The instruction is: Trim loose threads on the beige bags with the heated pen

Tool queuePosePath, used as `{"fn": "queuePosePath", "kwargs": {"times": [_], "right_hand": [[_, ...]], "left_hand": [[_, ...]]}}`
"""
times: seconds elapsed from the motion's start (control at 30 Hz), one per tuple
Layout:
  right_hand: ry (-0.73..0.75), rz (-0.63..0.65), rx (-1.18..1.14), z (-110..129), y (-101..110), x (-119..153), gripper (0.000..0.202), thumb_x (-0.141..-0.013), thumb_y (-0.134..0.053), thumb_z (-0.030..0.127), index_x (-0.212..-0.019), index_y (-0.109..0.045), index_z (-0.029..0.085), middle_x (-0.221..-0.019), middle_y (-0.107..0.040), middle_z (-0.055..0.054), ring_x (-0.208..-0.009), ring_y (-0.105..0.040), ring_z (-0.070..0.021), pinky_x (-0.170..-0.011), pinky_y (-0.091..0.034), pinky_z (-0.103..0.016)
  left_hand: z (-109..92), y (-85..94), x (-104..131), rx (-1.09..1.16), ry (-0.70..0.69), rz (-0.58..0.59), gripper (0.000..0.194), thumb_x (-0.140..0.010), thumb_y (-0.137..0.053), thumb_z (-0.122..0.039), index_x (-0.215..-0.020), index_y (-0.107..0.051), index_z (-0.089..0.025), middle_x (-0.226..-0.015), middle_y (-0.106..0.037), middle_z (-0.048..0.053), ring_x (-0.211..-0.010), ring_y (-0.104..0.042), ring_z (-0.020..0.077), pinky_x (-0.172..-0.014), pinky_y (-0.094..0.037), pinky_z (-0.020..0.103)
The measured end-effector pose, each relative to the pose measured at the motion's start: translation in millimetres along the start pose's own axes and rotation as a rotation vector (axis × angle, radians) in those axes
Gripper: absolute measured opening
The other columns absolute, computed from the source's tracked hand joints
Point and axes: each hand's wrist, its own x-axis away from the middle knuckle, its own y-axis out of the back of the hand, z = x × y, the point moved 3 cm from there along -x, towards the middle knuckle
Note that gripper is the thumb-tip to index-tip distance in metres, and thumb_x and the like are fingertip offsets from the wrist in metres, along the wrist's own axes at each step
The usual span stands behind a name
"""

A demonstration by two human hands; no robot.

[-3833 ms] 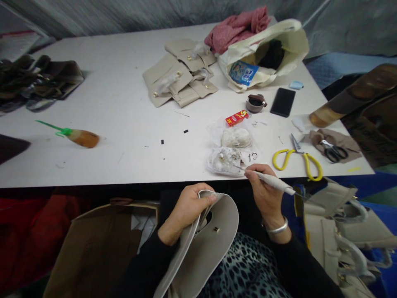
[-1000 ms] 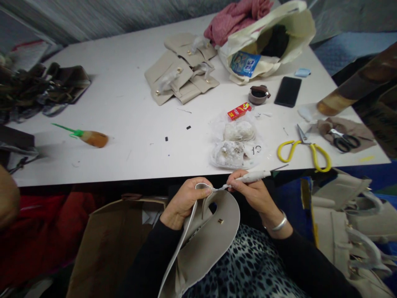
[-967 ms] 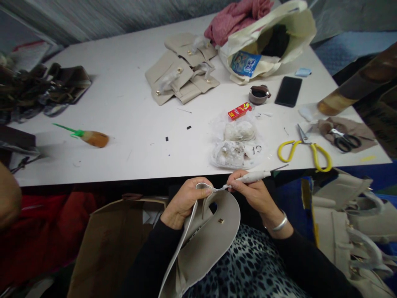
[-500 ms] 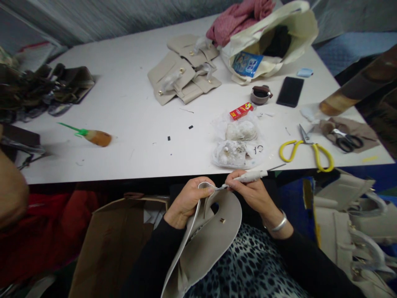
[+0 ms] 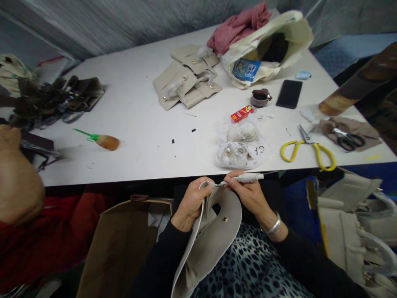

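My left hand point(image 5: 192, 202) pinches the top edge of a beige leather bag piece point(image 5: 214, 244), which hangs over my lap and has a hole and a small gold fitting. My right hand point(image 5: 248, 193) is closed around a slim tool with a white wrapped handle point(image 5: 250, 177). The tool's tip end points left and touches or nearly touches the piece's edge beside my left fingers; the exact contact is too small to tell. A thin rod sticks out of the handle's right end.
On the white table point(image 5: 139, 161) lie plastic-wrapped bundles point(image 5: 237, 154), yellow-handled scissors point(image 5: 307, 142), black-handled scissors point(image 5: 349, 139), a phone point(image 5: 289, 94), a glue bottle point(image 5: 107, 142) and beige bag parts point(image 5: 186, 78). Another person's arm point(image 5: 20, 182) is at left. An open carton point(image 5: 120, 244) stands below.
The view has shifted slightly, so the table items appear a little further right or lower. My right hand and the tool have moved slightly left, closer to my left hand.
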Motion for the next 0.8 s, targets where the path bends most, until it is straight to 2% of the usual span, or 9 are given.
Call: {"fn": "queuePosePath", "kwargs": {"times": [0.17,0.3,0.5,0.6,0.7,0.8], "right_hand": [[-0.069,-0.024,-0.055,-13.5,-0.9,-1.4,0.040,-0.093,-0.075,0.059,-0.093,-0.075,0.019,-0.077,-0.074,-0.003,-0.071,-0.068,-0.0187,-0.070,-0.056,-0.031],[-0.068,0.040,-0.019,-4.9,-3.6,-8.8,0.040,-0.094,-0.073,0.059,-0.092,-0.072,0.019,-0.074,-0.071,-0.002,-0.067,-0.064,-0.0168,-0.066,-0.052,-0.029],[0.166,0.072,0.073,21.0,-10.5,-3.0,0.036,-0.099,-0.070,0.054,-0.087,-0.073,0.021,-0.076,-0.069,-0.001,-0.072,-0.064,-0.0182,-0.070,-0.054,-0.031],[0.373,0.119,0.190,22.5,-12.8,15.2,0.025,-0.103,-0.068,0.046,-0.096,-0.077,0.023,-0.090,-0.075,-0.005,-0.085,-0.068,-0.0216,-0.081,-0.056,-0.036],[0.575,0.184,0.429,24.2,-14.8,36.2,0.015,-0.104,-0.069,0.037,-0.106,-0.080,0.029,-0.096,-0.078,-0.005,-0.087,-0.069,-0.0228,-0.079,-0.055,-0.039],[0.632,0.121,0.422,30.3,-12.0,50.8,0.017,-0.105,-0.066,0.032,-0.117,-0.079,0.031,-0.099,-0.080,-0.004,-0.087,-0.072,-0.0220,-0.078,-0.057,-0.037]], "left_hand": [[2.7,-1.4,0.9,-0.010,-0.045,-0.032,0.041,-0.067,-0.093,-0.043,-0.081,-0.067,-0.014,-0.068,-0.060,-0.001,-0.061,-0.050,0.0117,-0.060,-0.040,0.024],[5.8,-2.1,2.7,-0.033,-0.088,-0.035,0.038,-0.069,-0.091,-0.041,-0.081,-0.067,-0.015,-0.069,-0.059,-0.002,-0.062,-0.048,0.0114,-0.061,-0.039,0.024],[4.0,3.1,4.4,0.002,-0.149,-0.043,0.039,-0.066,-0.091,-0.041,-0.082,-0.067,-0.015,-0.071,-0.059,-0.001,-0.063,-0.049,0.0125,-0.062,-0.039,0.025],[0.8,6.8,5.4,0.003,-0.172,-0.047,0.038,-0.066,-0.090,-0.040,-0.080,-0.066,-0.014,-0.069,-0.058,-0.001,-0.063,-0.049,0.0125,-0.062,-0.039,0.025],[-2.3,7.1,7.7,-0.002,-0.192,-0.038,0.037,-0.067,-0.089,-0.040,-0.080,-0.065,-0.015,-0.069,-0.058,-0.001,-0.063,-0.048,0.0124,-0.062,-0.038,0.025],[-6.2,4.0,11.2,-0.014,-0.204,-0.012,0.037,-0.067,-0.089,-0.040,-0.079,-0.065,-0.015,-0.069,-0.057,-0.002,-0.063,-0.047,0.0118,-0.061,-0.037,0.024]]}}
